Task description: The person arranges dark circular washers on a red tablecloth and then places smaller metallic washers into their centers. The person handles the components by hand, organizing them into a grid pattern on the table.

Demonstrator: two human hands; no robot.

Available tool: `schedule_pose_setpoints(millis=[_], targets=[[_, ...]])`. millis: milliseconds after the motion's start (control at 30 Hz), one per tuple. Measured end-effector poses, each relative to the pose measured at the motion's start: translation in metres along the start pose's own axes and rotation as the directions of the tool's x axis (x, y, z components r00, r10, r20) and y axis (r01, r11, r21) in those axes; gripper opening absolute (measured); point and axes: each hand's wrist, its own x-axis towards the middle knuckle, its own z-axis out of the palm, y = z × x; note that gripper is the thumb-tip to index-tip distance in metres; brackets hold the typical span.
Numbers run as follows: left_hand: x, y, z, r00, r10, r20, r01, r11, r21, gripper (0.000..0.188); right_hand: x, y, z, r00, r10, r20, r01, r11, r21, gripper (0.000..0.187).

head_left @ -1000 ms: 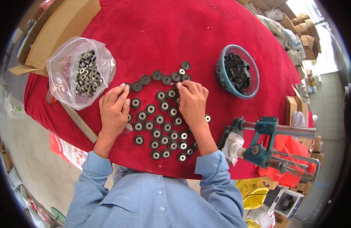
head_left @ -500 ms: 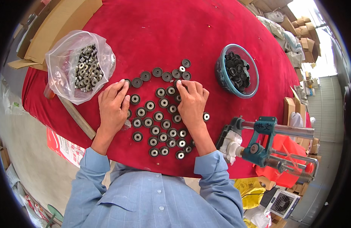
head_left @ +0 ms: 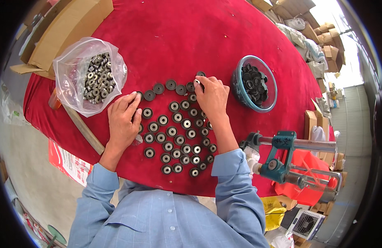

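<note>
Several black round rubber rings with metal centres [head_left: 177, 134] lie in rows on the red tablecloth [head_left: 191, 37]. A top row of plain black rings [head_left: 165, 87] has no inserts. My left hand [head_left: 124, 120] rests flat on the cloth at the left end of the rows, fingertips touching a ring. My right hand [head_left: 211, 97] is at the right end of the top row, fingers pinched on a small metal insert above a black ring; the insert is mostly hidden.
A clear plastic bag of metal inserts [head_left: 91, 76] lies at the left. A blue glass bowl of black rings [head_left: 254, 84] stands at the right. A teal hand press [head_left: 290, 159] is clamped at the table's right edge. Cardboard boxes [head_left: 67, 33] sit behind.
My right hand has moved up and right to the end of the top row. My left hand has shifted slightly up along the left side.
</note>
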Motion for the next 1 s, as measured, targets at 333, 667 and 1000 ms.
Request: schedule_pose_setpoints(millis=[333,667,1000], targets=[[0.002,0.001,-0.002,1.000,-0.018,0.001,0.018,0.999,-0.036,0.048,0.014,0.022,0.000,0.986,0.067,-0.152,-0.017,0.951,0.308,0.015],[0.003,0.001,0.000,1.000,-0.012,-0.005,0.011,0.999,-0.047,0.047,-0.021,0.022,0.006,0.996,-0.042,-0.082,0.059,0.974,0.219,0.016],[0.001,0.002,-0.003,1.000,-0.004,-0.002,0.003,1.000,-0.023,0.045,-0.055,0.012,0.011,0.982,-0.171,-0.077,0.166,0.984,-0.067,0.043]])
